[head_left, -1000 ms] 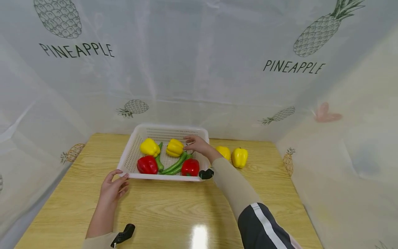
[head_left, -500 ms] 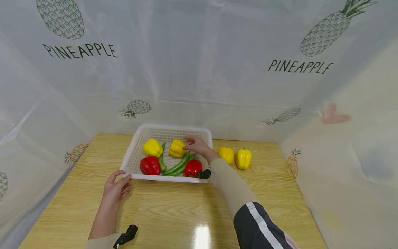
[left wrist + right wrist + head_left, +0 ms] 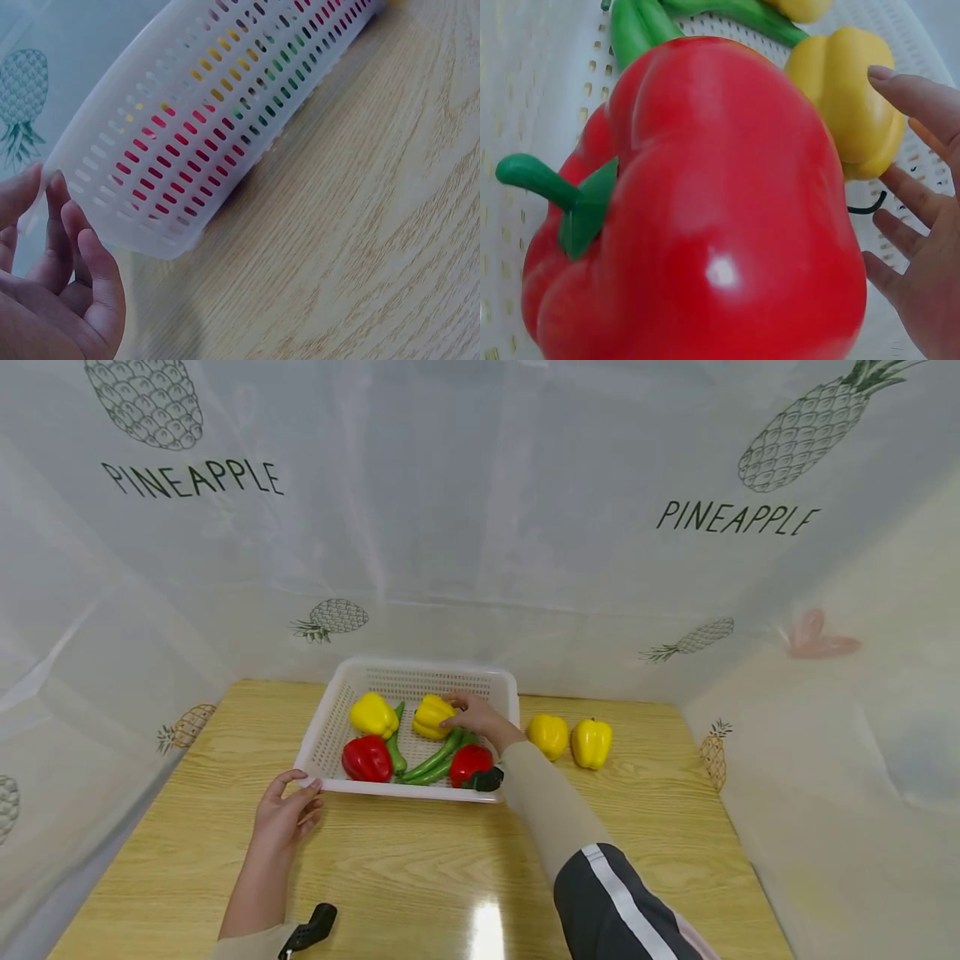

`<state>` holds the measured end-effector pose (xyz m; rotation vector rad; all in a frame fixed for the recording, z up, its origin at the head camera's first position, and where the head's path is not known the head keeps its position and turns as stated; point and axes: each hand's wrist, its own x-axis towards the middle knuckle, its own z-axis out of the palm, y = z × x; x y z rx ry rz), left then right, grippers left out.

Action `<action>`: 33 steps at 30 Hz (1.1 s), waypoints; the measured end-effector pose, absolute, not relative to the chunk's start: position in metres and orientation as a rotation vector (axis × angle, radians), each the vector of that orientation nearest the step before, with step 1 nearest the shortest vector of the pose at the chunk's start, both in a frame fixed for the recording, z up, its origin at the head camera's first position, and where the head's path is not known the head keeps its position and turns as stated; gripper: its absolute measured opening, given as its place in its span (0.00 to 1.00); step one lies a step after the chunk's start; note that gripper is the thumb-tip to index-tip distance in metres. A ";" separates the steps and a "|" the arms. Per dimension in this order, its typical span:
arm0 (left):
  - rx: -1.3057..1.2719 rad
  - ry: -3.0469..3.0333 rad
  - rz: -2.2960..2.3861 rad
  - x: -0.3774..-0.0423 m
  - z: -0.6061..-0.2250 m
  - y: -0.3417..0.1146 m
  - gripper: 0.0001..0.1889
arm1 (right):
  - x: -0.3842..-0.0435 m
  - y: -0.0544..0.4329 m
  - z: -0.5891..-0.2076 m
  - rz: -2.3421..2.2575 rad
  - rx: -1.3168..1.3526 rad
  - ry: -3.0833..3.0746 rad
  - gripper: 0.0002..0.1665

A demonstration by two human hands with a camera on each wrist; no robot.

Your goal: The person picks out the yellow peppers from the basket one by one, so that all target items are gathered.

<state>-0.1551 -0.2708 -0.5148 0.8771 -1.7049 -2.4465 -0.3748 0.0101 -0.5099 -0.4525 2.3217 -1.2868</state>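
Altogether, seven peppers show in one white basket [image 3: 412, 792]: two yellow, two red and three green that can be made out. Two more yellow peppers [image 3: 570, 739] rest on the tabletop [image 3: 390, 877], to the right of the right grip [image 3: 476, 717].

The right grip is loosely spread, thumb and fingertips either side of the near yellow pepper [image 3: 432, 717]; how firmly they press cannot be told. Left of that lies the far yellow pepper [image 3: 373, 716]. Closer to the person than the right grip sits the right red pepper [image 3: 470, 762], with two long green peppers [image 3: 431, 768] to its left; beyond them are a single green pepper [image 3: 395, 745] and the left red pepper [image 3: 367, 758].

The left grip [image 3: 281, 818] pinches the basket's near left corner, as it did a second ago. Since then the right grip has moved in from just beside the near yellow pepper, and both tabletop peppers have come clear of the forearm.
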 end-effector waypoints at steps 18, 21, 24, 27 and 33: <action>0.878 -1.706 -2.443 -0.156 -0.518 -0.272 0.12 | -0.374 0.000 -0.524 -1.368 -0.351 2.293 0.40; 0.876 -1.706 -2.440 -0.155 -0.517 -0.271 0.12 | -0.374 -0.001 -0.525 -1.375 -0.344 2.296 0.40; 0.875 -1.711 -2.434 -0.155 -0.517 -0.271 0.12 | -0.375 -0.001 -0.527 -1.387 -0.341 2.294 0.40; 0.875 -1.723 -2.422 -0.155 -0.516 -0.271 0.12 | -0.376 -0.002 -0.529 -1.422 -0.339 2.273 0.40; 0.866 -1.738 -2.407 -0.156 -0.517 -0.270 0.13 | -0.376 -0.003 -0.532 -1.476 -0.345 2.250 0.37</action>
